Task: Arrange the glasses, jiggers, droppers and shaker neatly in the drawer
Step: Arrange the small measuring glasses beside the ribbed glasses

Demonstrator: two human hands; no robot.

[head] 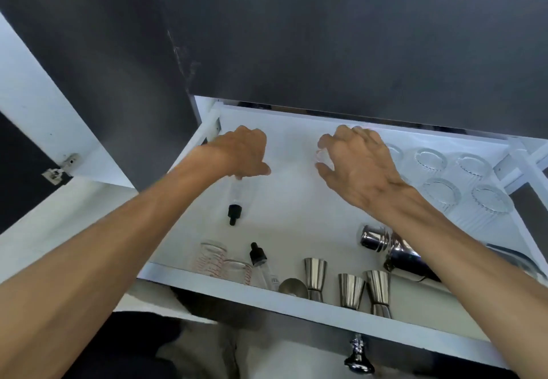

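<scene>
The white drawer [296,298] is pulled open below me. My left hand [243,151] grips the glass end of a dropper [235,206], whose black bulb points toward me. My right hand [355,165] curls over a small clear glass [321,156] at the drawer's back middle. Several ribbed glasses [471,165] stand upside down in rows at the back right. A steel shaker [394,252] lies on its side under my right forearm. Steel jiggers [350,288] stand along the front wall, beside a second dropper [259,266] and two red-marked measuring glasses [213,257].
A dark countertop overhangs the drawer's back edge. A cupboard door with a metal hinge [59,169] stands open at the left. The drawer's chrome knob [358,355] sticks out at the front. Bare white drawer floor lies between my hands.
</scene>
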